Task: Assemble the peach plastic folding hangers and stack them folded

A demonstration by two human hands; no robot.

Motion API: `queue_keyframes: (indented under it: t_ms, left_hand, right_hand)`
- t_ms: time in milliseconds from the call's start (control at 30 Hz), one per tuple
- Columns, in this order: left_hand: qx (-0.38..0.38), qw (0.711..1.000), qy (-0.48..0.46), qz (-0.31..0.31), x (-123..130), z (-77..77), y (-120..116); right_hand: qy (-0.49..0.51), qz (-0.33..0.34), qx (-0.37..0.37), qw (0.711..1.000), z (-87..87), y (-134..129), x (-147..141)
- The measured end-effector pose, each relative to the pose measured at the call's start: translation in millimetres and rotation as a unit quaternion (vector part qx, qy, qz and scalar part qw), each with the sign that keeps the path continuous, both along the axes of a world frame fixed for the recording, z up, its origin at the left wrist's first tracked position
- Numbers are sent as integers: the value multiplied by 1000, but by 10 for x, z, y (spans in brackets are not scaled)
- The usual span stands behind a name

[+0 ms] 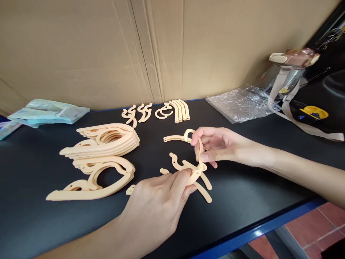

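Observation:
My right hand point(226, 145) pinches the curved beige hook point(189, 132) of a plastic folding hanger. My left hand point(159, 201) is closed on a beige hanger arm point(194, 177), most of it hidden by the fingers. The two pieces meet at a round joint point(202, 167); whether they are locked together I cannot tell. Loose hanger arms point(204, 193) lie on the table below, partly under my left hand. Behind my right fingers is another curved strip point(175, 137).
Folded beige hangers stand stacked in two groups, a rear stack point(107, 147) and a front stack point(107, 190), at left. Small hanger parts point(144, 111) and curved strips point(180, 110) lie along the back. Clear plastic point(234, 104), a strapped bottle point(288, 75) and a blue packet point(48, 112) flank them.

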State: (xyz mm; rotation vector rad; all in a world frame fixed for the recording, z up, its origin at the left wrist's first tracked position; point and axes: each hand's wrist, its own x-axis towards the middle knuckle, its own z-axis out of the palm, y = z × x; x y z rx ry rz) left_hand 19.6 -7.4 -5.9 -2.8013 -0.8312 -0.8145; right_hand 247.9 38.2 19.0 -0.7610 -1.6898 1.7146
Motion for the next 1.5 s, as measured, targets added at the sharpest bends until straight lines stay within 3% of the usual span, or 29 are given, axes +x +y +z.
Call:
queue_keyframes:
  t_ms: [467, 667, 933, 1300, 1500]
  left_hand:
    - [-25, 999, 32, 9, -28, 12, 0]
    - [-23, 999, 15, 21, -18, 35, 68]
    - [-53, 998, 14, 30, -46, -4, 80]
    - [-79, 997, 11, -1, -45, -21, 96]
    - [-76, 997, -2, -9, -34, -5, 85]
  right_hand:
    - [-40, -44, 35, 998, 1, -19, -8]
    - [-76, 22, 10, 997, -22, -145, -140]
    - [-15, -33, 36, 999, 29, 37, 60]
    - [35, -5, -51, 998, -78, 68, 36]
    - [36, 8, -39, 999, -96, 65, 39]
